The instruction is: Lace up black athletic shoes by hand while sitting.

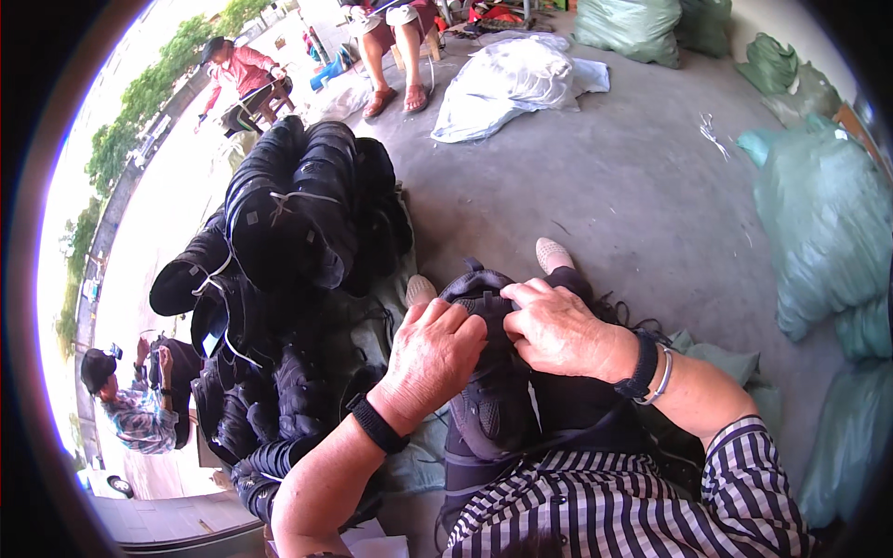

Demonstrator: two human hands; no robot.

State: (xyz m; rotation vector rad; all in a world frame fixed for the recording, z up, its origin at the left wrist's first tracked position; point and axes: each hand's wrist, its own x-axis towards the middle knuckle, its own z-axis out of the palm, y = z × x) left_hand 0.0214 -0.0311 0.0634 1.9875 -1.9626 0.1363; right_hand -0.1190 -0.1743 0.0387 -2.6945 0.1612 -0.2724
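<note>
A black shoe (pixel 490 409) lies across my lap, its mesh toe pointed toward me and its heel loop at the far end. On the left side of its throat, my left hand (pixel 435 355) is closed with curled fingers against the upper. My right hand (pixel 560 333) pinches the opposite edge near the eyelets. The exact bit between the fingertips of each hand is hidden. Dark laces (pixel 625 314) lie in a loose bundle by my right thigh. To the left rises a heap of nested black shoe uppers (pixel 279 223), some bundles tied with white string.
Stuffed green sacks (pixel 823 223) line the right side, with another green sack (pixel 628 28) at the back. A white sack (pixel 507 88) lies on the grey floor ahead. Seated people are at the far left (pixel 246 79), the back (pixel 395 51) and the near left (pixel 139 405).
</note>
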